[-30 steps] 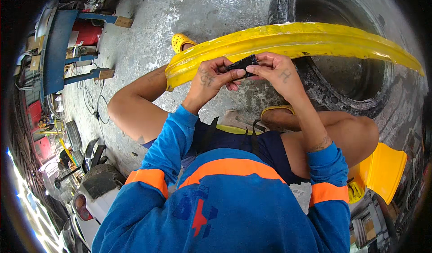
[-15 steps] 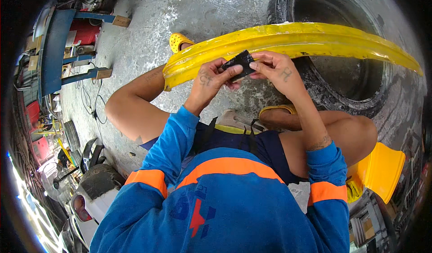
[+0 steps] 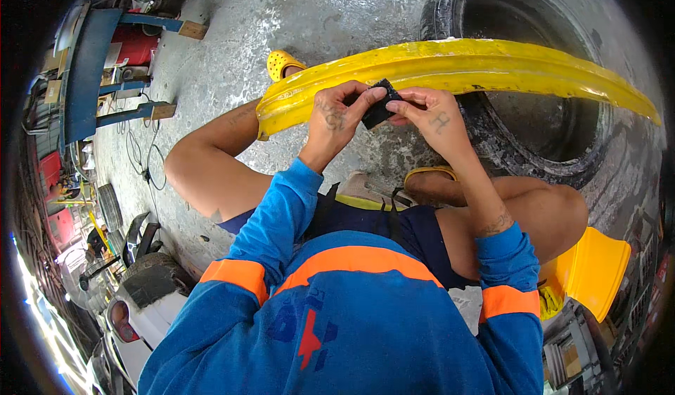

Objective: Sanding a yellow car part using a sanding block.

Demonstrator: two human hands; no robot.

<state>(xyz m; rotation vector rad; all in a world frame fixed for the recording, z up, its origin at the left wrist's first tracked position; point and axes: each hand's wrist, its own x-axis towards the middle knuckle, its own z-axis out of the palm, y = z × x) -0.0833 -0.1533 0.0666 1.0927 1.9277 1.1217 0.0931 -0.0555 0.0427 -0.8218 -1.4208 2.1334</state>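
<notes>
A small folded piece of black sandpaper is pinched between my two hands. My left hand grips its left side, with the thumb across the upper corner and the fingers mostly tucked behind. My right hand closes on the right edge between thumb and fingers. Just beyond both hands lies a long, curved yellow panel, glossy and scuffed with whitish marks along its edge. Its left end is by my left shin, and the rest reaches across the tyre.
A large worn tyre lies flat on the grey concrete floor at the far right, under the panel. Blue metal stands are at the left, near loose cables. A bright yellow plastic piece sits beside my right knee.
The sandpaper has turned more upright between my fingers. My left hand has shifted slightly up and right, its thumb now nearer the top corner.
</notes>
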